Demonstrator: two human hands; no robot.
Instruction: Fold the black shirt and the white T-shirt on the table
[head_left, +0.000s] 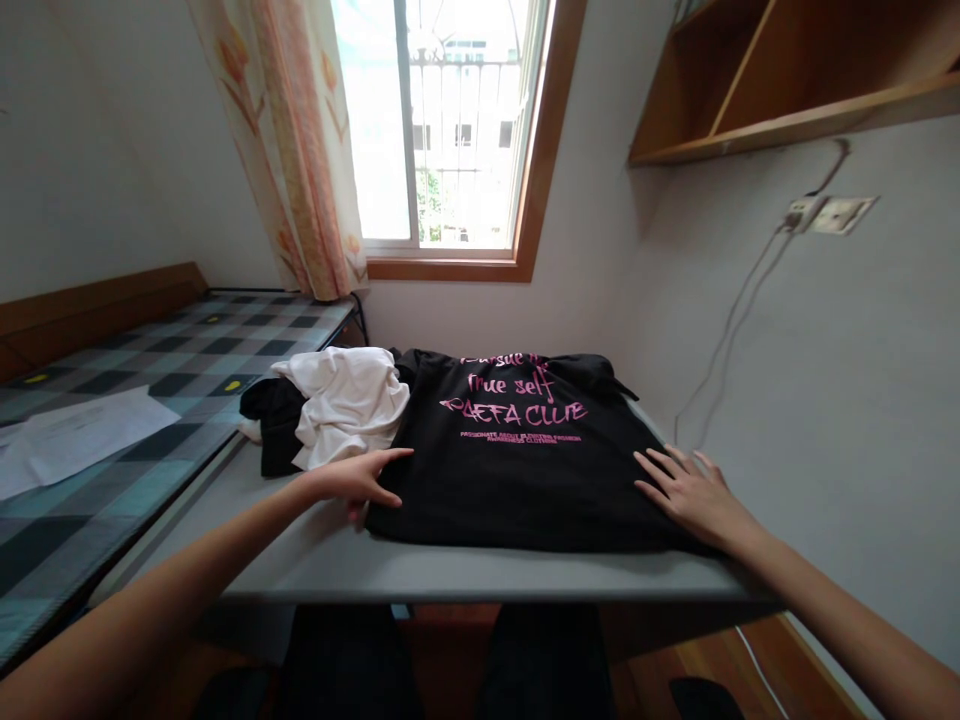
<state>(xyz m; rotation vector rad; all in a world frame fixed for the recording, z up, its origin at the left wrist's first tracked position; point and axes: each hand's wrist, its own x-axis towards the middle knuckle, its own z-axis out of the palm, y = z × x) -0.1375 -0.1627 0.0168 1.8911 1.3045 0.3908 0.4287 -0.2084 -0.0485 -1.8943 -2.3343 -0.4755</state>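
Note:
A black T-shirt [517,495] with pink lettering lies spread on the grey table [480,575], its far end bunched toward the wall. At the shirt's left edge is my left hand [364,475], thumb and forefinger apart over the fabric; its other fingers are partly hidden below. My right hand [694,490] lies flat on the shirt's right edge with its fingers spread. Left of the shirt, a crumpled white garment [352,400] rests against a black garment [279,420].
A bed with a checked cover [150,350] stands along the left, with paper sheets [90,430] on it. Behind the table are a window [465,150] and a flowered curtain [307,150]. A wooden shelf [795,120] and a socket with cables [806,215] are on the right wall.

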